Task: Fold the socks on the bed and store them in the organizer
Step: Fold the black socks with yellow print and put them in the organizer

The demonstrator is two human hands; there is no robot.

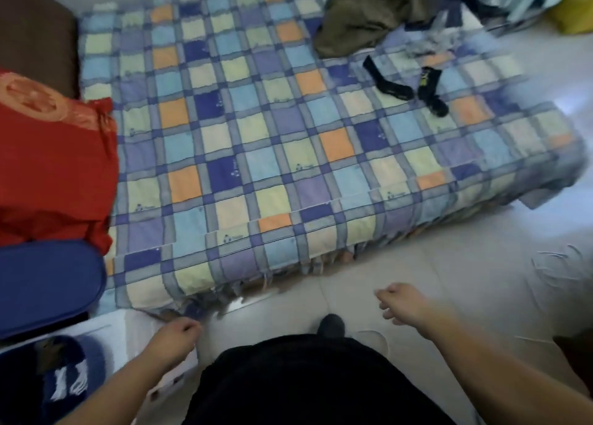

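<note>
Across most of the room stretches the bed (pixel 256 142), covered by a checked quilt in blue, purple, pale yellow and orange squares, its fringe hanging over the near edge onto a pale tiled floor (pixel 449 280). Two black socks (pixel 407 86) lie apart from each other near the far right of the bed, just below a heap of olive clothing (pixel 362 14) and some grey crumpled fabric. At the left end sit a red cushion (pixel 54 161) with an orange pattern, a brown one behind it, and a blue padded item (pixel 45 286) nearer. Below that, something blue and white is too blurred to name. The person stands at the bedside; the left hand (pixel 175 335) and right hand (pixel 401 302) both hang with loosely curled fingers, neither grip on anything, well away from the socks.
</note>
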